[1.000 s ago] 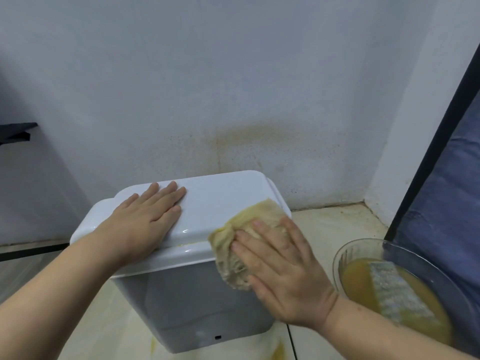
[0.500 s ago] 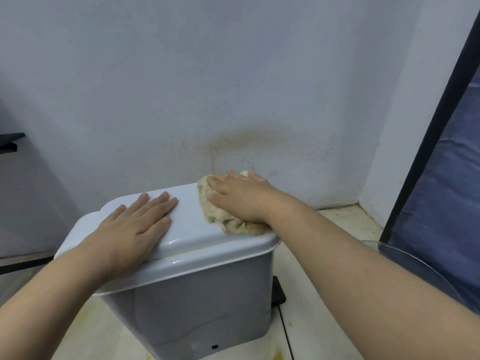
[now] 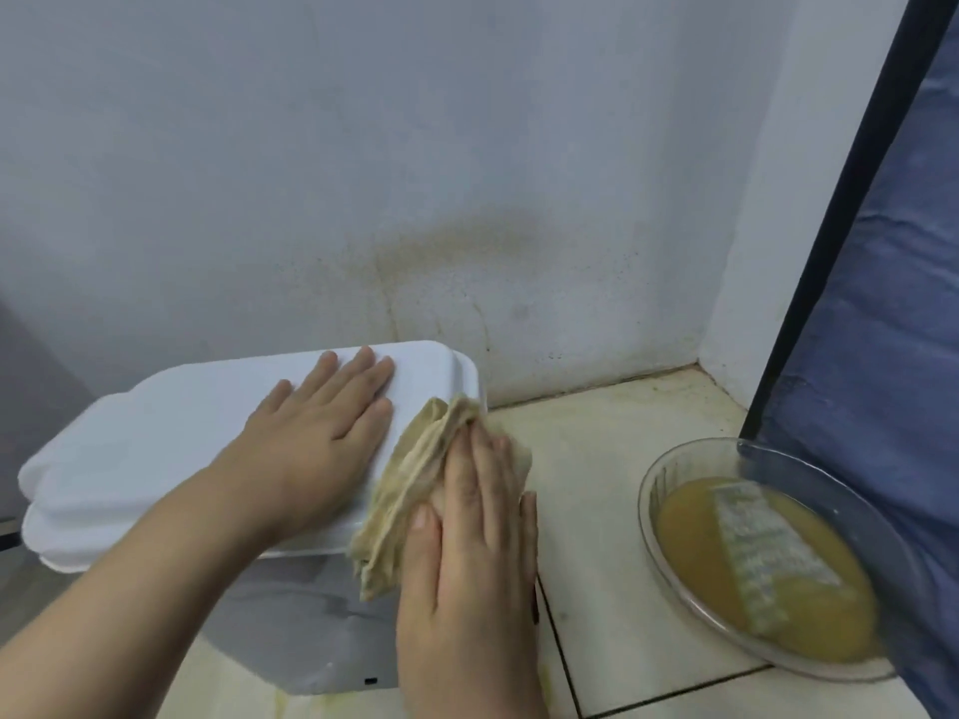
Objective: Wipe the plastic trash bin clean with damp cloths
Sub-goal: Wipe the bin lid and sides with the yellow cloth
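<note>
A white plastic trash bin (image 3: 155,448) with its lid closed stands on the floor against the wall, at the lower left. My left hand (image 3: 322,433) lies flat on the lid, fingers together, holding nothing. My right hand (image 3: 477,537) presses a crumpled beige damp cloth (image 3: 415,485) against the lid's right edge and the bin's right side. The cloth hangs down over the rim. The right side of the bin is hidden behind my right hand and forearm.
A clear glass bowl (image 3: 669,474) of yellowish water with a second striped cloth (image 3: 763,552) soaking in it sits on the tiled floor (image 3: 597,459) at the right. A blue curtain (image 3: 882,355) and dark frame stand at the far right. The wall (image 3: 467,251) behind is stained.
My right hand has drawn the cloth from the back right of the lid forward and down onto the lid's right edge. My left hand has shifted right along the lid.
</note>
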`<state>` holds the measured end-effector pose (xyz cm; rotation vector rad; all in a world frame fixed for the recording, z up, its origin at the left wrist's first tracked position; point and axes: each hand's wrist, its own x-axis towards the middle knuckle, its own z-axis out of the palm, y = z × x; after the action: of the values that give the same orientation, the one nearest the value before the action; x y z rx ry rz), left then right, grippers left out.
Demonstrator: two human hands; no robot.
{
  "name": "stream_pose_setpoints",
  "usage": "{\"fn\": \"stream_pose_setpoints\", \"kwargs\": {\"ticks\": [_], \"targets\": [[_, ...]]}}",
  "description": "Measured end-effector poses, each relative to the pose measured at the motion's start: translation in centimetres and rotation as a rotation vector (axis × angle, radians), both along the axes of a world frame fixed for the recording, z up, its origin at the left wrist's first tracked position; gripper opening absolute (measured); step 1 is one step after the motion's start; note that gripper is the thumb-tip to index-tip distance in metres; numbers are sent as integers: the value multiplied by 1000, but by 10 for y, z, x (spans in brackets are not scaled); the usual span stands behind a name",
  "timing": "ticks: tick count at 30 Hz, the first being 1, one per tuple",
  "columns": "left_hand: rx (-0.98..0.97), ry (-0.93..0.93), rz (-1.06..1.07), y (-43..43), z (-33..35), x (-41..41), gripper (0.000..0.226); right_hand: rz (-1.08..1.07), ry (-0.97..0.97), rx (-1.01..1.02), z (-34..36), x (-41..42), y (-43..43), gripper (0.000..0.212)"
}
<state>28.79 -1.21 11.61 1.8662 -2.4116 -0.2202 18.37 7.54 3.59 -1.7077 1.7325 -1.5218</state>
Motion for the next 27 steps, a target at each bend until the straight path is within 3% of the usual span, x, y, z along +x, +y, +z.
{"fn": "stream_pose_setpoints", "kwargs": {"ticks": [4, 6, 10, 12, 15, 18, 20, 24, 27], "targets": [[27, 48, -23, 2, 2, 0, 52, 229, -242, 138, 23, -30, -45, 46], [21, 56, -17, 3, 3, -1, 51, 195, -362, 108, 27, -30, -55, 44], [22, 74, -14, 5, 2, 2, 50, 7, -223, -154, 2, 18, -14, 51], [29, 79, -24, 5, 1, 3, 49, 20, -254, -215, -1, 18, -12, 50], [37, 83, -33, 3, 2, 5, 49, 223, -425, -63, 17, -15, -51, 44], [25, 81, -39, 4, 1, 7, 50, 455, -457, 295, 44, -46, -109, 32], [4, 84, -34, 4, -1, 7, 50, 535, -494, 424, 55, -51, -135, 24], [-117, 92, -43, 5, -1, 8, 50, 512, -598, 344, 48, -47, -138, 23], [-195, 49, -51, 3, 2, 12, 51, 317, -616, 205, 37, -48, -108, 21]]}}
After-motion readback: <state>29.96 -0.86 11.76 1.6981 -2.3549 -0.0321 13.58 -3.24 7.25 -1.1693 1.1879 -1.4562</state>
